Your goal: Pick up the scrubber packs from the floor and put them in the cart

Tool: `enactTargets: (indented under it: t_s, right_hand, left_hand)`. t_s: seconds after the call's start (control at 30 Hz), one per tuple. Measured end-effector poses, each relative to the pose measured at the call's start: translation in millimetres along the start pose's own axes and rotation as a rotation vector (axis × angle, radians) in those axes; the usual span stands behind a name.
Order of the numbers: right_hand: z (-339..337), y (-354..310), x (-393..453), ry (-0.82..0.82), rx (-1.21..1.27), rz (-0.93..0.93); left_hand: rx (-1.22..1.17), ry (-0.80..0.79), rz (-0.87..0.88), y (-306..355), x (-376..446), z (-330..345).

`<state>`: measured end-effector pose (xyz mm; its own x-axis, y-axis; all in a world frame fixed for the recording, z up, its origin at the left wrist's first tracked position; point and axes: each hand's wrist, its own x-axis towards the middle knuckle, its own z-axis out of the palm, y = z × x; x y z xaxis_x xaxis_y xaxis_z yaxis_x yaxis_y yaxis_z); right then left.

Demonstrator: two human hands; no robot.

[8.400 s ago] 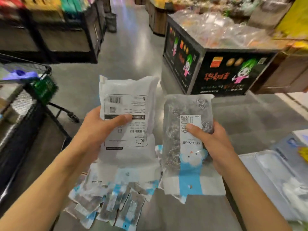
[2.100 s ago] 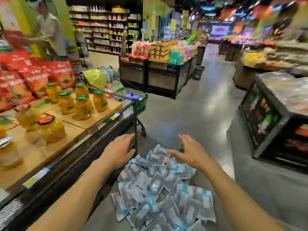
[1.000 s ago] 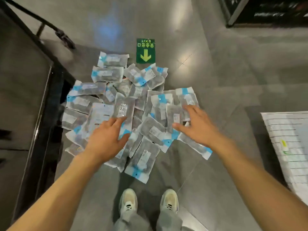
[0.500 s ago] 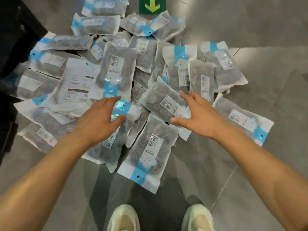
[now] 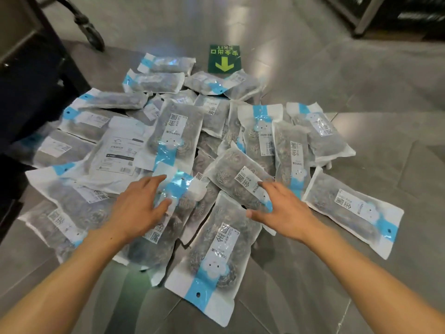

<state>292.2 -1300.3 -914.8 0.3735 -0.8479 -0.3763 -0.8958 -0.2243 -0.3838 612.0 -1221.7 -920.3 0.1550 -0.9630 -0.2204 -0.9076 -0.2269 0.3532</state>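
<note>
A heap of clear plastic scrubber packs [image 5: 183,145] with white-and-blue label strips, steel-wool coils showing through the film, covers the grey tiled floor [image 5: 361,75] across the middle of the frame, many overlapping. The left hand [image 5: 138,208], just left of centre, lies flat with fingers spread over a pack with a blue band [image 5: 175,189] — palm down, pinching nothing. The right hand [image 5: 283,210], just right of centre, is likewise spread with straight fingers, its fingertips over a tilted pack [image 5: 237,179]; whether they touch the film I cannot tell. One pack lies nearest the lower edge [image 5: 212,259], another apart at the right [image 5: 354,210]. A green exit floor sticker with an arrow [image 5: 224,59] sits at upper centre — a black cart wheel [image 5: 90,36] at upper left.
</note>
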Motion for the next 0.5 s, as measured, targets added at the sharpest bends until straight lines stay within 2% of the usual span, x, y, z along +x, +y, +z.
enactTargets:
  t_s: [0.13,0.3,0.43,0.5]
  right_hand:
    - [30.3,-1.6,-10.9,-0.008,0.414,0.156]
    - [83.1,9.7,-12.1,0.015,0.700,0.412]
    - [100.7,-3.9,-16.5,-0.089,1.197,0.651]
    - [110.6,-10.7,-16.9,-0.128,1.319,0.691]
  left_hand:
    - [-0.074,0.062,-0.089,-18.5,-13.8,5.1]
    - [-0.046,0.059,-0.113,-38.1,-19.1,9.1]
    - [-0.050,0.049,-0.142,-49.9,-27.6,7.4]
    - [-0.054,0.036,-0.159,-51.9,-30.8,10.2]
